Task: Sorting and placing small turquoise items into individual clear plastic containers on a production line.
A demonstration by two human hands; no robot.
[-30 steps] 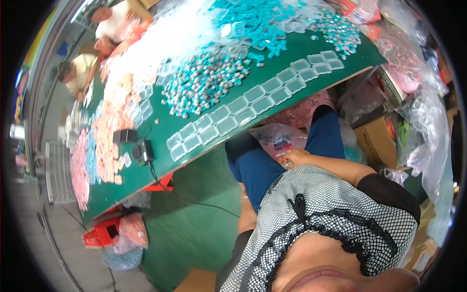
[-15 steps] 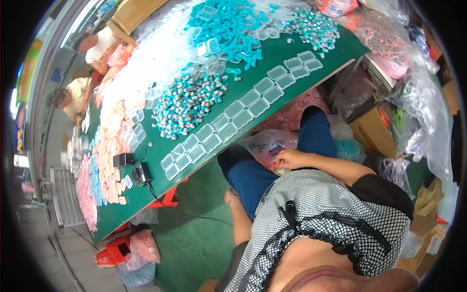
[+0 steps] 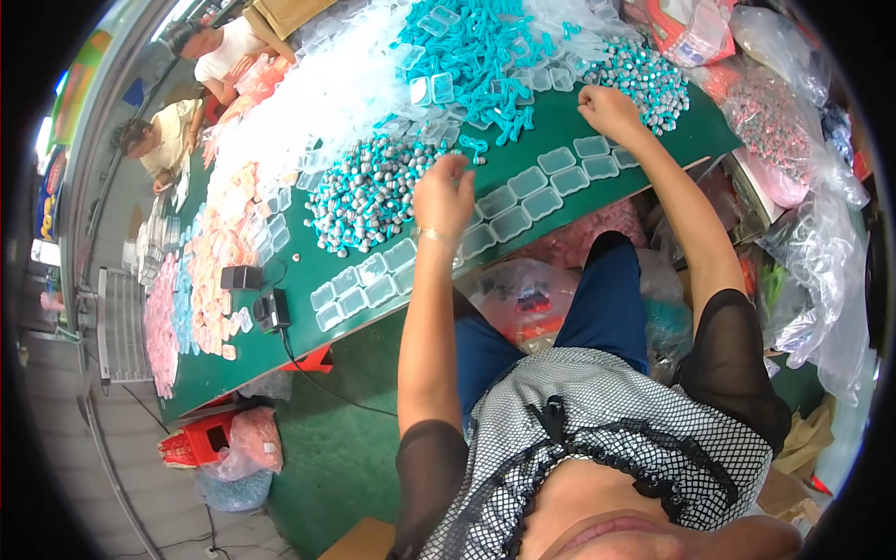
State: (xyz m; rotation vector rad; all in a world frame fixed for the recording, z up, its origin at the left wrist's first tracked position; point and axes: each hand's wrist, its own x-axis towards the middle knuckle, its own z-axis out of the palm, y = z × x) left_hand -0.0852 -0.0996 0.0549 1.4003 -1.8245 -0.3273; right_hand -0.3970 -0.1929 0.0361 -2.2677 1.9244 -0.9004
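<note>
My left hand (image 3: pixel 444 194) is over the right edge of a heap of small grey-and-teal pieces (image 3: pixel 369 191), its fingers curled. What they hold, if anything, is hidden. At the far right my right hand (image 3: pixel 611 110) hovers between the teal corded pieces and a second heap of grey-and-teal pieces (image 3: pixel 644 79). Its fingertips are pressed together around something I cannot make out. Below both hands, a double row of small clear plastic boxes (image 3: pixel 528 182) runs along the table's near edge, empty inside. My left forearm covers part of that row.
Behind the hands lie a teal tangle of corded pieces (image 3: pixel 467 56) and a heap of clear plastic (image 3: pixel 327 75). Peach pieces (image 3: pixel 224 224) and a black adapter (image 3: pixel 271 308) with its cable occupy the left of the green table (image 3: pixel 280 345). Two people sit beyond; plastic bags (image 3: pixel 793 233) crowd the right.
Both hands have risen from beside and on my lap to above the table, the left to the near heap and the right to the far right heap. The view has shifted slightly.
</note>
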